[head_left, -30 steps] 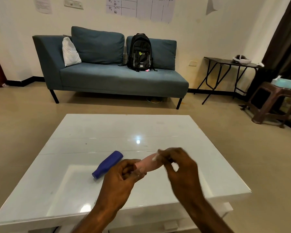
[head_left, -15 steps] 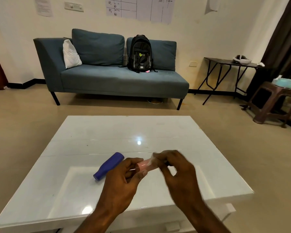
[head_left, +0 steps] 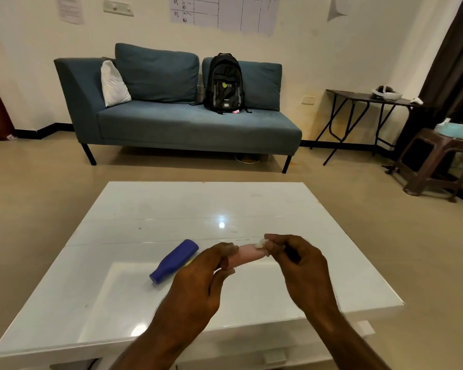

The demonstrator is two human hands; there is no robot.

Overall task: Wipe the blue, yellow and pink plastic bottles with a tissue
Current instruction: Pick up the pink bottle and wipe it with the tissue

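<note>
I hold the pink bottle (head_left: 247, 255) level above the white table (head_left: 171, 209); my left hand (head_left: 198, 279) grips its near end. My right hand (head_left: 297, 263) pinches a small white tissue (head_left: 259, 243) against the bottle's far end. The blue bottle (head_left: 174, 260) lies on its side on the table, just left of my left hand. A thin yellow sliver (head_left: 188, 262), probably the yellow bottle, shows behind the blue one, mostly hidden by my left hand.
Beyond the table stands a blue sofa (head_left: 177, 121) with a black backpack (head_left: 224, 84). A dark folding table (head_left: 364, 102) and a brown stool (head_left: 436, 161) with a tissue box (head_left: 455, 129) stand at the right.
My right hand with the tissue slid along the pink bottle toward my left hand, then back out to the far end. The blue bottle has not moved.
</note>
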